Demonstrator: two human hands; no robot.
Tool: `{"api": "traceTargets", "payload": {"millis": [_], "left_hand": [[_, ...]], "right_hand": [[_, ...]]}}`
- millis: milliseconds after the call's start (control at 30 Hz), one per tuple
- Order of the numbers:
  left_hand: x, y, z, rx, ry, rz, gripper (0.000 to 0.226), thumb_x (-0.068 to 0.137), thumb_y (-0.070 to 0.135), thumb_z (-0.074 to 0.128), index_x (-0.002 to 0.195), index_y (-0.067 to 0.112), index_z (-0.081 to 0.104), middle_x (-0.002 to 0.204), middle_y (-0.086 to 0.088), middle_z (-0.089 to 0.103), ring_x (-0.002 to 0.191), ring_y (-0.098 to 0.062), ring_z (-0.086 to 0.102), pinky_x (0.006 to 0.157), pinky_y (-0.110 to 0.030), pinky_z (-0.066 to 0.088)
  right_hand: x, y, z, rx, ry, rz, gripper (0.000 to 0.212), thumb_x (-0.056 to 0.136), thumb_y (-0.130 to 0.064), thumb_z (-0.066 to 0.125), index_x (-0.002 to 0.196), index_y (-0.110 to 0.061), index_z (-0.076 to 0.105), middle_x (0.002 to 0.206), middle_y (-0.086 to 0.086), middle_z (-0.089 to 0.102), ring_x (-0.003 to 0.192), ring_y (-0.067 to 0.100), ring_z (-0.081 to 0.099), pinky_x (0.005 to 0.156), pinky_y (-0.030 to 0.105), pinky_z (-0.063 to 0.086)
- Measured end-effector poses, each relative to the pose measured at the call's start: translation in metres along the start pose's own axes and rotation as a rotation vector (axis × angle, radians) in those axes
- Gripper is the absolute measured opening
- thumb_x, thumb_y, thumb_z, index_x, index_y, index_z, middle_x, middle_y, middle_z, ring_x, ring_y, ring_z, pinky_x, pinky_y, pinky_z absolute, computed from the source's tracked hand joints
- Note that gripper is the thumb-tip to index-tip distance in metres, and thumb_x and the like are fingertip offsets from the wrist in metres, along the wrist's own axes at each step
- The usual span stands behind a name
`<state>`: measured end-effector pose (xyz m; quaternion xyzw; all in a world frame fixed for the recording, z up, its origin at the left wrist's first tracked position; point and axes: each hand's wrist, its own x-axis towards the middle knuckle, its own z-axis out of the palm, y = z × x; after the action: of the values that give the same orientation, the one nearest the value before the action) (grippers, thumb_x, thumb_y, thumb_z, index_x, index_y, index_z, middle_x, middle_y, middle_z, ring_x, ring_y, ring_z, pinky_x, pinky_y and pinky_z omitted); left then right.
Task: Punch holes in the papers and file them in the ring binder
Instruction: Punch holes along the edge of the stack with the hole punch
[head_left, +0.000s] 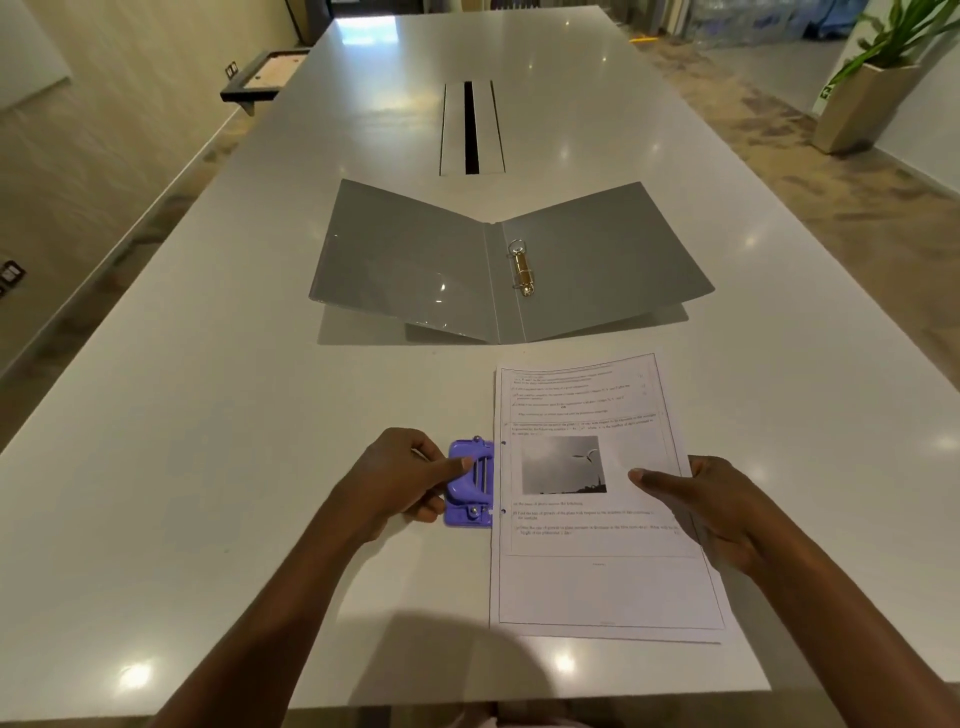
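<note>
A purple hole punch (470, 484) sits on the table just left of a printed paper stack (597, 519). Two punched holes show on the papers' left edge, beside the punch. My left hand (400, 478) grips the punch from its left side, thumb on the lever. My right hand (696, 514) pinches the papers' right edge, thumb on top and fingers under it. Farther back, a grey ring binder (415, 260) lies open, its metal rings (522, 267) closed and no sheets in it.
The long white table (208, 415) has a cable slot (471, 127) in its middle behind the binder. A potted plant (862, 98) stands on the floor at the far right. A dark frame (260, 78) juts out at the far left.
</note>
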<state>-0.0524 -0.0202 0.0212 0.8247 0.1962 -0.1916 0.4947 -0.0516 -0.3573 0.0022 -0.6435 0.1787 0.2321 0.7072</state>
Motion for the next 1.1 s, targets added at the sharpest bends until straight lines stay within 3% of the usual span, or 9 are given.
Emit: {"api": "traceTargets", "payload": {"millis": [33,67,100,167,567,733,833,967,1100], "left_hand": [[0.0,0.0,-0.001,-0.015,0.003,0.014,0.033,0.091,0.024,0.082,0.097,-0.005,0.068,0.077,-0.019,0.079,0.06,-0.023,0.073,0.07,-0.043,0.066],[-0.001,-0.001,-0.002,-0.027,0.007,0.026,0.032,0.091,0.021,0.081,0.097,-0.007,0.068,0.076,-0.018,0.079,0.061,-0.024,0.075,0.069,-0.042,0.066],[-0.001,-0.001,-0.004,-0.034,0.014,0.036,0.031,0.092,0.019,0.08,0.097,-0.009,0.068,0.075,-0.018,0.079,0.061,-0.024,0.076,0.066,-0.04,0.066],[0.0,-0.001,-0.008,-0.043,0.035,0.05,0.03,0.092,0.015,0.079,0.097,-0.012,0.068,0.073,-0.019,0.078,0.058,-0.023,0.076,0.059,-0.035,0.066],[0.013,-0.017,-0.063,-0.081,0.175,0.008,0.028,0.092,0.008,0.078,0.099,-0.017,0.067,0.08,-0.03,0.076,0.052,-0.022,0.074,0.046,-0.027,0.059],[0.021,-0.027,-0.095,-0.078,0.239,-0.013,0.028,0.091,0.007,0.079,0.1,-0.017,0.067,0.081,-0.032,0.076,0.055,-0.028,0.075,0.051,-0.033,0.064],[0.026,-0.03,-0.107,-0.075,0.276,-0.017,0.026,0.09,0.008,0.08,0.098,-0.015,0.069,0.082,-0.032,0.076,0.055,-0.027,0.074,0.051,-0.032,0.064],[0.032,-0.034,-0.113,-0.037,0.305,-0.006,0.024,0.09,0.012,0.081,0.097,-0.008,0.07,0.087,-0.029,0.076,0.07,-0.035,0.074,0.072,-0.046,0.064],[0.033,-0.03,-0.093,0.232,0.596,0.281,0.026,0.089,0.026,0.083,0.106,0.009,0.072,0.104,-0.012,0.074,0.09,-0.033,0.07,0.085,-0.045,0.056]], "right_hand": [[-0.001,0.0,-0.002,0.016,-0.011,0.0,0.065,0.058,-0.039,0.098,0.114,-0.012,0.078,0.11,0.011,0.081,0.136,0.055,0.026,0.112,0.069,0.039],[0.0,0.001,-0.005,0.018,-0.012,0.004,0.068,0.052,-0.044,0.101,0.11,-0.015,0.081,0.112,0.013,0.08,0.122,0.031,0.018,0.113,0.069,0.036],[0.001,0.003,-0.007,0.017,-0.015,0.007,0.072,0.046,-0.048,0.103,0.108,-0.017,0.082,0.113,0.015,0.08,0.136,0.053,0.017,0.113,0.073,0.033],[0.001,0.002,-0.01,-0.004,-0.018,0.014,0.078,0.041,-0.049,0.103,0.108,-0.015,0.081,0.114,0.017,0.079,0.136,0.064,0.028,0.107,0.083,0.028],[-0.004,-0.007,-0.002,-0.038,-0.076,-0.009,0.107,0.024,-0.056,0.103,0.117,-0.013,0.074,0.11,0.011,0.081,0.133,0.067,0.036,0.103,0.085,0.03],[-0.006,-0.014,0.001,-0.044,-0.066,-0.027,0.095,0.04,-0.048,0.1,0.122,-0.009,0.072,0.111,0.011,0.081,0.121,0.062,0.057,0.106,0.078,0.039],[-0.004,-0.016,0.0,-0.023,-0.059,-0.033,0.09,0.042,-0.045,0.099,0.121,-0.01,0.073,0.112,0.011,0.081,0.124,0.06,0.057,0.107,0.079,0.037],[-0.001,-0.019,0.0,-0.072,-0.049,-0.055,0.095,0.04,-0.051,0.101,0.121,-0.012,0.074,0.113,0.01,0.081,0.122,0.06,0.058,0.105,0.079,0.038],[0.002,-0.025,0.005,-0.079,-0.017,-0.079,0.075,0.056,-0.039,0.091,0.122,-0.009,0.072,0.114,0.008,0.081,0.109,0.044,0.074,0.106,0.067,0.048]]}}
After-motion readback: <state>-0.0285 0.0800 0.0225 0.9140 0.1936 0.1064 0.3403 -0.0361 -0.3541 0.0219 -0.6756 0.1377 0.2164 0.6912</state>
